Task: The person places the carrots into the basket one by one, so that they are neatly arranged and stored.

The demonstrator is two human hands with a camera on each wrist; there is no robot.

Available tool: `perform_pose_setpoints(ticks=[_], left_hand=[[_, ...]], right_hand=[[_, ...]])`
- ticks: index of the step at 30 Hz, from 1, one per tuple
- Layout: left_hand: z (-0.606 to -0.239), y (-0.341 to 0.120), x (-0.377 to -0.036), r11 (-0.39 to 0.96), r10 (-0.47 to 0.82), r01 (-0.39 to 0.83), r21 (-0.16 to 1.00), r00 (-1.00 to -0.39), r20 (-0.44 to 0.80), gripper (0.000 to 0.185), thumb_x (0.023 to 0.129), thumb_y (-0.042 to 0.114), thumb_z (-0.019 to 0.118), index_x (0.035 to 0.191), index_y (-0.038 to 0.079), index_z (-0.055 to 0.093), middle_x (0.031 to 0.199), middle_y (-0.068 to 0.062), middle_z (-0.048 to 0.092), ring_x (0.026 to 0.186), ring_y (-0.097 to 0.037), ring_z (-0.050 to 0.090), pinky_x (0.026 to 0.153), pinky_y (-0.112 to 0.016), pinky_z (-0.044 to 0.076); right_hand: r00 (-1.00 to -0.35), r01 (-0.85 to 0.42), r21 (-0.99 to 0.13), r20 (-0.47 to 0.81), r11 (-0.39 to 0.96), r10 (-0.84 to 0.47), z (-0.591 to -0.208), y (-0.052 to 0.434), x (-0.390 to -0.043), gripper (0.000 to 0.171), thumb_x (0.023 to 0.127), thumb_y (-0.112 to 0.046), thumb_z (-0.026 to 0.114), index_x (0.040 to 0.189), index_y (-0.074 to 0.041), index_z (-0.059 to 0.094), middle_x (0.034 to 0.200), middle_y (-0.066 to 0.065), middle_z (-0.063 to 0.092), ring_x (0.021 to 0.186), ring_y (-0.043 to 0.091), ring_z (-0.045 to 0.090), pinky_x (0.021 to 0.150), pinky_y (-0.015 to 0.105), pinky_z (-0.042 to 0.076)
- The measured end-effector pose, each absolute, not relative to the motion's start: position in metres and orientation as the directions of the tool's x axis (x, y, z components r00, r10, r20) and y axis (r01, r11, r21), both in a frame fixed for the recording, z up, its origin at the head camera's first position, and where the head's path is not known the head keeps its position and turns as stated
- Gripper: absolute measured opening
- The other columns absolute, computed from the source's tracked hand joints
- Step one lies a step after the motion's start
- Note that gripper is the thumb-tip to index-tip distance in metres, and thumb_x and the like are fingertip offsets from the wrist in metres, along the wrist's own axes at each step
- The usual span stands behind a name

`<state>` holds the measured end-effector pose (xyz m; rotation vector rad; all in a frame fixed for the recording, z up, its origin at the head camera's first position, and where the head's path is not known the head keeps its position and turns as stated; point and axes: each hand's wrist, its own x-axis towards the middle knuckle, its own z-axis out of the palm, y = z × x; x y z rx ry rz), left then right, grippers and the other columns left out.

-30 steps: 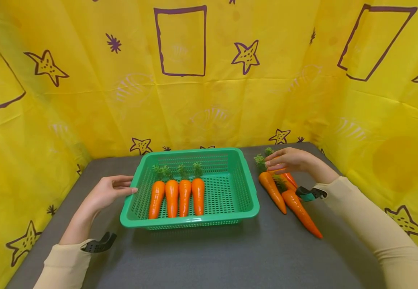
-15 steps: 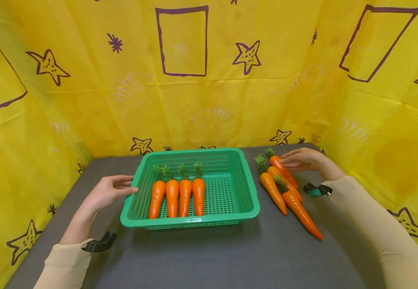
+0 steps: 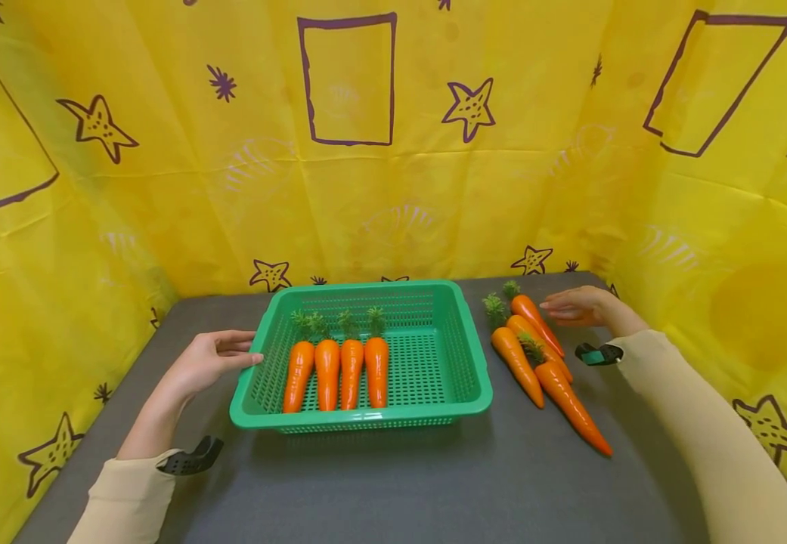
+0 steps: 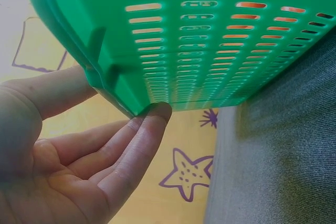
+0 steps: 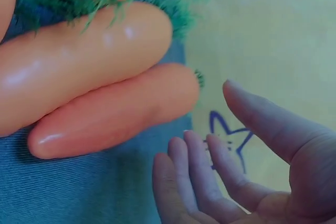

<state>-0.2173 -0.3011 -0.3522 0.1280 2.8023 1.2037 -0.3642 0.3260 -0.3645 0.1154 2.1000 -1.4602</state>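
R hand [image 3: 580, 308] drawn back off loose carrots [image 3: 536, 344] — fingers relaxed; L hand [image 3: 206, 361] fingertips straight on basket [image 3: 257, 366].

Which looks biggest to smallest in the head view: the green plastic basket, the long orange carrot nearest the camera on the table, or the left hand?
1. Green plastic basket
2. Long orange carrot
3. Left hand, though it looks close to the carrot in length.

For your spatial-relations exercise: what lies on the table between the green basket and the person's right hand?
In the head view, four loose carrots lie on the grey table between the green basket and the right hand, which holds nothing.
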Motion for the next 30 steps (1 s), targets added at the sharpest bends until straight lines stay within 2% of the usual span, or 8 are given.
perform_pose_setpoints(ticks=[7,12,14,16,18,20,25,30], left_hand=[[-0.353,-0.301,-0.217,0.682,0.111,0.041,0.731,-0.993,-0.048,0.072,0.084,0.044,0.069,0.137,0.000,0.048,0.127,-0.025,0.058,0.116,-0.038,0.057,0.093,-0.051,0.048],[-0.352,-0.300,-0.217,0.687,0.108,0.037,0.726,-0.993,-0.052,0.072,0.084,0.045,0.069,0.137,0.000,0.048,0.128,-0.025,0.057,0.117,-0.038,0.056,0.094,-0.052,0.048],[-0.352,-0.300,-0.216,0.688,0.107,0.037,0.724,-0.993,-0.051,0.072,0.084,0.045,0.069,0.137,0.000,0.048,0.128,-0.025,0.057,0.117,-0.038,0.056,0.094,-0.052,0.047],[-0.352,-0.300,-0.216,0.688,0.108,0.036,0.725,-0.993,-0.053,0.072,0.084,0.045,0.069,0.137,0.000,0.048,0.128,-0.025,0.057,0.118,-0.039,0.055,0.094,-0.052,0.047],[-0.351,-0.300,-0.216,0.687,0.107,0.033,0.726,-0.993,-0.055,0.073,0.084,0.045,0.069,0.137,0.000,0.048,0.128,-0.025,0.057,0.117,-0.039,0.055,0.094,-0.052,0.047],[-0.351,-0.300,-0.216,0.687,0.107,0.031,0.726,-0.993,-0.058,0.073,0.084,0.045,0.068,0.137,0.000,0.047,0.128,-0.025,0.057,0.117,-0.039,0.056,0.094,-0.052,0.047],[-0.352,-0.301,-0.216,0.689,0.107,0.033,0.724,-0.993,-0.057,0.073,0.084,0.046,0.068,0.137,0.000,0.048,0.127,-0.026,0.057,0.117,-0.039,0.056,0.094,-0.052,0.047],[-0.352,-0.301,-0.216,0.685,0.110,0.035,0.727,-0.992,-0.056,0.072,0.084,0.045,0.068,0.137,0.000,0.048,0.128,-0.026,0.057,0.117,-0.039,0.056,0.094,-0.052,0.048]], right_hand=[[-0.839,0.369,-0.855,-0.475,0.365,-0.265,-0.380,0.326,-0.369,0.068,0.098,-0.018,0.052,0.149,0.006,0.013,0.091,-0.015,0.066,0.091,0.002,0.064,0.101,0.033,0.046],[-0.843,0.386,-0.853,-0.481,0.352,-0.241,-0.389,0.319,-0.373,0.069,0.097,-0.018,0.055,0.149,0.007,0.015,0.091,-0.012,0.064,0.086,0.002,0.064,0.093,0.027,0.050],[-0.847,0.384,-0.843,-0.484,0.378,-0.219,-0.393,0.316,-0.375,0.071,0.096,-0.020,0.058,0.148,0.006,0.018,0.102,-0.005,0.064,0.085,0.002,0.064,0.093,0.027,0.051],[-0.849,0.369,-0.825,-0.487,0.429,-0.205,-0.396,0.313,-0.376,0.074,0.095,-0.025,0.059,0.149,0.005,0.019,0.120,0.008,0.061,0.086,0.001,0.062,0.096,0.030,0.049],[-0.848,0.367,-0.807,-0.494,0.462,-0.190,-0.399,0.311,-0.376,0.076,0.094,-0.027,0.060,0.149,0.005,0.019,0.138,0.019,0.047,0.086,0.001,0.060,0.100,0.033,0.047],[-0.848,0.367,-0.798,-0.498,0.477,-0.182,-0.401,0.310,-0.375,0.076,0.094,-0.028,0.059,0.149,0.005,0.018,0.150,0.022,0.031,0.086,0.000,0.058,0.103,0.035,0.045],[-0.853,0.382,-0.789,-0.501,0.481,-0.144,-0.405,0.310,-0.376,0.076,0.093,-0.029,0.061,0.148,0.006,0.020,0.151,0.023,0.027,0.081,-0.002,0.056,0.104,0.035,0.043],[-0.849,0.392,-0.774,-0.512,0.498,-0.127,-0.404,0.310,-0.374,0.077,0.093,-0.029,0.061,0.147,0.009,0.021,0.148,0.025,0.031,0.092,0.006,0.056,0.105,0.039,0.042]])
